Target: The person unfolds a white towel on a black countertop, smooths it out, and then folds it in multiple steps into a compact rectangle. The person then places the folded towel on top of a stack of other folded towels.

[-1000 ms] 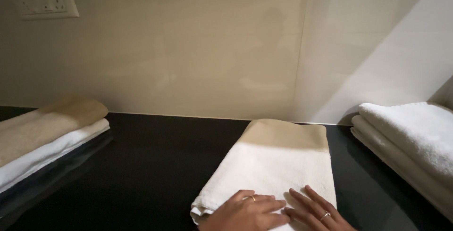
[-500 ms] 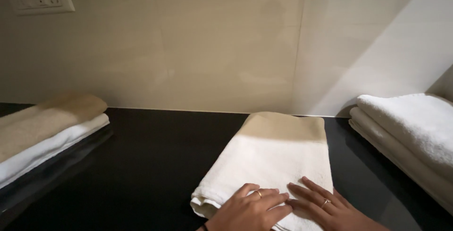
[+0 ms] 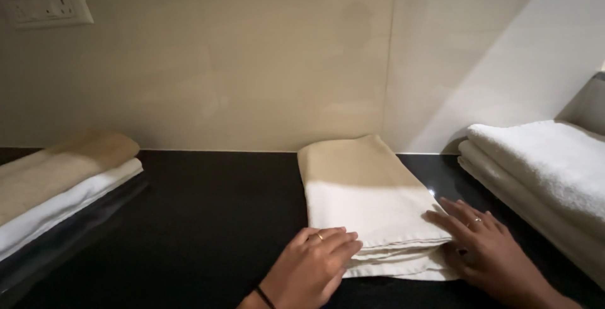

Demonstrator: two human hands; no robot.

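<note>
A person stands at a glossy black worktop (image 3: 208,221) set against a pale tiled wall (image 3: 252,63). In the middle of the worktop lies a folded white cloth (image 3: 368,202), a long neat rectangle running away from the person, its far end reaching the foot of the wall. The left hand (image 3: 312,270) rests palm down at the near left corner of the cloth, fingers spread flat and touching its folded edges, gripping nothing; a ring sits on one finger and a dark band circles the wrist. The right hand (image 3: 488,252) lies flat just beside the near right corner, fingertips touching the cloth's edge, also open and holding nothing, with a ring on one finger. To the right, near that hand, sits a stack of thick white towels (image 3: 542,170) reaching out of the picture. At the far left, well apart from the hands, lies another pile of folded cloths (image 3: 60,183), partly in shadow. High on the wall at the upper left is a white switch plate (image 3: 47,7).
</note>
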